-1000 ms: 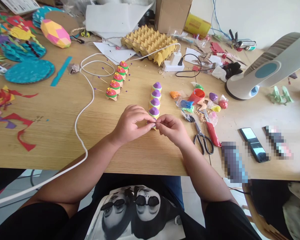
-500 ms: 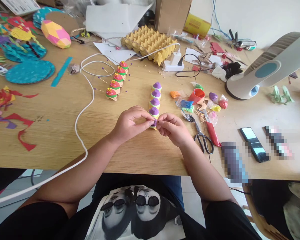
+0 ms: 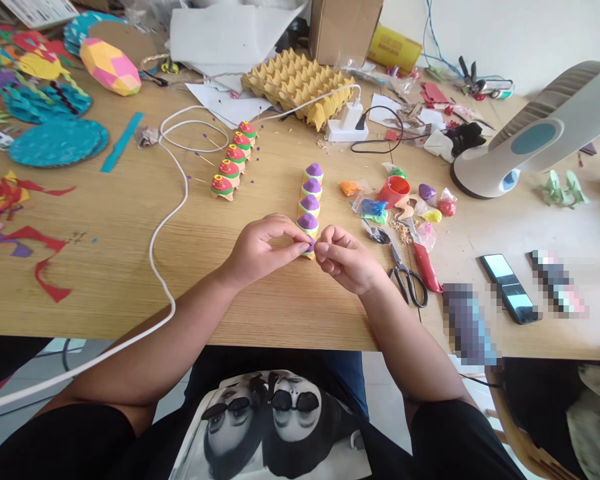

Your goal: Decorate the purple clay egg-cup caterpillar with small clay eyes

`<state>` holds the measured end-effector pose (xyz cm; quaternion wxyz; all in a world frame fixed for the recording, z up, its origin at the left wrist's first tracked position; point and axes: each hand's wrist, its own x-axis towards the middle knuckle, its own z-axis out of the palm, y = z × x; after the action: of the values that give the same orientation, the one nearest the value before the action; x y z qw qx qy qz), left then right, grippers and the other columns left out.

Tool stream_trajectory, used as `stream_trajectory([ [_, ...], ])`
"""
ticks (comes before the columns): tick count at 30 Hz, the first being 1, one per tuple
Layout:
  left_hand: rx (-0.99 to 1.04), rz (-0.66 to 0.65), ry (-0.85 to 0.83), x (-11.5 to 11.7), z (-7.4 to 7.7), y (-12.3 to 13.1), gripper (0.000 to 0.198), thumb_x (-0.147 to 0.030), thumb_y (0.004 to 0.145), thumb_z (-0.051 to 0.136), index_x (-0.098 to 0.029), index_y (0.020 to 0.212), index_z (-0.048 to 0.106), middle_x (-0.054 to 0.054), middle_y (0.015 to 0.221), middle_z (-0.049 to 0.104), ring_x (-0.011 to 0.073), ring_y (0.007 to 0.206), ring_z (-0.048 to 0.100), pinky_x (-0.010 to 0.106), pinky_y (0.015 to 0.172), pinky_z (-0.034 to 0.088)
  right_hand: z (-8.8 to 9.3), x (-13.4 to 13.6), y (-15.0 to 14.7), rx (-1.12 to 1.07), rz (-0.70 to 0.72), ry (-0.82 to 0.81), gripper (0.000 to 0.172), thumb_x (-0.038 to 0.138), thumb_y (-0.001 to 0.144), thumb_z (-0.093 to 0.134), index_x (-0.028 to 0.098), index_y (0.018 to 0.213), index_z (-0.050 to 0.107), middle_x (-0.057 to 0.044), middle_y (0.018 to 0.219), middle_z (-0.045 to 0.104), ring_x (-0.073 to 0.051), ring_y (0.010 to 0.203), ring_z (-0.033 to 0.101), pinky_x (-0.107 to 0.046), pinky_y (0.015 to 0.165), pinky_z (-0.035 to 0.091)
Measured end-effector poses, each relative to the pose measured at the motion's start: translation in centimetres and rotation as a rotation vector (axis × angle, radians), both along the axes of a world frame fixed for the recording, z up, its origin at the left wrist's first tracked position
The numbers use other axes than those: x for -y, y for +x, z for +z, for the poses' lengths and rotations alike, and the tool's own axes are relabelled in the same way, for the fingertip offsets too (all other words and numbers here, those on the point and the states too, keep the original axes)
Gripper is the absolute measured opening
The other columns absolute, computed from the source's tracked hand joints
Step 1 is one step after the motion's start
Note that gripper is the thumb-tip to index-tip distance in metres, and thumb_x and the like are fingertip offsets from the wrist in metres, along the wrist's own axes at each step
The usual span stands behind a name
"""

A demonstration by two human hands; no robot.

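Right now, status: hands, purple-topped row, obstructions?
Left hand, right hand: both pinching, contents unclear. Purple-topped row: near end partly hidden. Scissors to right, not blocking.

A light brown wood-grained tabletop (image 3: 280,313), split by a dark seam right of centre, carries a row of purple-topped cones with pale, yellowish sides (image 3: 310,204). To their left stands a row of five red-topped, green-banded carton cups (image 3: 236,155), with a flat teal strip (image 3: 123,142) farther left. Right of the cones lie an open orange-red cup (image 3: 395,192), black-handled metal scissors (image 3: 408,285) and a red-handled blade (image 3: 425,263). Farther right rest a black folding phone (image 3: 510,288) and a white fan with a blue oval (image 3: 520,147).
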<state>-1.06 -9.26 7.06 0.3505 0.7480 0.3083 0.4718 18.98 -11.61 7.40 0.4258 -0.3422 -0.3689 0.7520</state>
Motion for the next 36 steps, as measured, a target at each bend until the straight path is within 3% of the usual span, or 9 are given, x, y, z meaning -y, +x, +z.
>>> stream_trajectory([
  [8, 0.01, 0.019, -0.02, -0.1, 0.0, -0.1, 0.005, -0.024, 0.088, 0.073, -0.02, 0.087, 0.077, 0.003, 0.089, 0.077, 0.0164, 0.086, 0.07, 0.031, 0.085, 0.056, 0.2, -1.0, 1.1, -0.037, -0.188, -0.051, 0.017, 0.023, 0.073, 0.07, 0.021, 0.087, 0.059, 0.005, 0.069, 0.06, -0.007, 0.054, 0.044, -0.018, 0.049, 0.035],
  [10, 0.013, 0.011, -0.017, -0.1, 0.0, -0.1, 0.005, -0.024, 0.088, 0.073, -0.02, 0.087, 0.077, 0.003, 0.089, 0.076, 0.0162, 0.086, 0.07, 0.031, 0.086, 0.055, 0.0, -0.9, 1.1, 0.002, -0.165, -0.033, 0.016, 0.028, 0.076, 0.072, 0.019, 0.083, 0.061, 0.003, 0.071, 0.062, -0.007, 0.056, 0.047, -0.019, 0.05, 0.035],
  [17, 0.022, -0.011, -0.016, 0.0, -0.2, 0.1, 0.01, -0.031, 0.089, 0.074, -0.021, 0.087, 0.075, 0.004, 0.09, 0.076, 0.0171, 0.087, 0.071, 0.033, 0.086, 0.056, -0.1, 0.2, 0.0, 0.117, 0.074, 0.068, 0.041, 0.053, 0.08, 0.08, 0.018, 0.077, 0.059, 0.002, 0.071, 0.059, -0.007, 0.055, 0.045, -0.021, 0.048, 0.026],
  [36, 0.029, -0.019, -0.034, 0.1, -0.1, 0.1, 0.007, -0.027, 0.089, 0.074, -0.021, 0.086, 0.076, 0.003, 0.089, 0.076, 0.0166, 0.087, 0.07, 0.032, 0.085, 0.056, -0.3, 0.1, 0.0, 0.107, 0.062, 0.07, 0.04, 0.05, 0.078, 0.084, 0.019, 0.082, 0.06, 0.004, 0.069, 0.057, -0.006, 0.054, 0.042, -0.021, 0.048, 0.023],
])
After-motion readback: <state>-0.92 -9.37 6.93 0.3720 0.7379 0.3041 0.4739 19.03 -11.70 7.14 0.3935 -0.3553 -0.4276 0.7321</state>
